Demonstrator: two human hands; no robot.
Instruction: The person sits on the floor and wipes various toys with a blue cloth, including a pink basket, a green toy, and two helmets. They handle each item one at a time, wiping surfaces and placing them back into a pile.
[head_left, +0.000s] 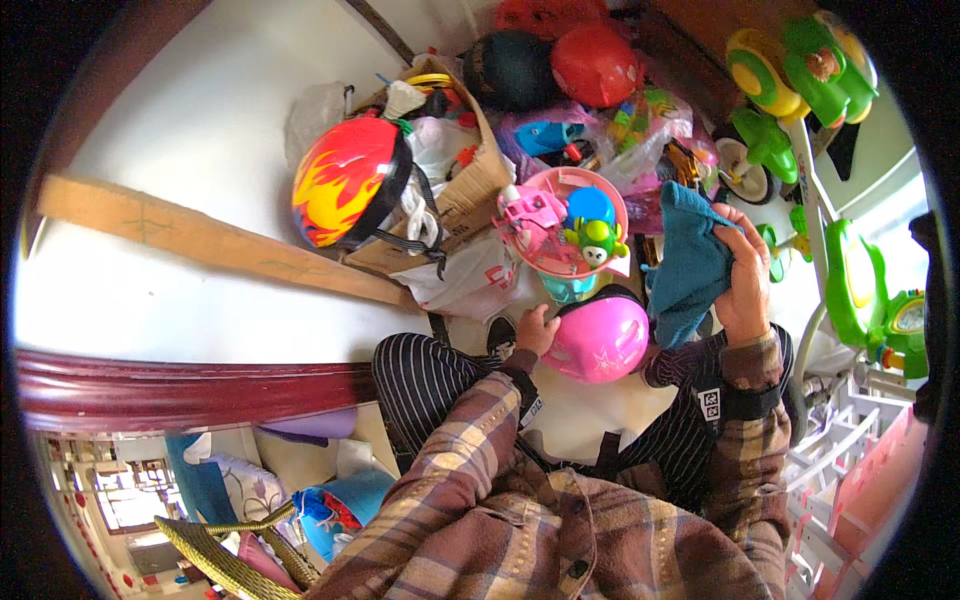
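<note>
Between my knees is a pink helmet (595, 339) with a white star print and a dark rim. My left hand (537, 331) grips its left edge, the fingers partly hidden behind the shell. A teal cloth (686, 262) hangs from my right hand (742, 274), pinched between thumb and fingers, just right of the helmet and apart from it. Beyond the helmet stands a pink basin (536, 264) holding a pink toy (531, 217), a blue round piece (589, 206) and a green turtle-like toy (596, 240). A teal container (568, 286) shows beneath the basin.
A cardboard box (480, 191) full of toys stands ahead left, with a flame-patterned helmet (349, 184) against it. Plastic bags of toys (645, 124) and red and black round objects lie farther back. A green-and-yellow wheeled toy (855, 281) flanks my right; a wooden beam (225, 236) runs left.
</note>
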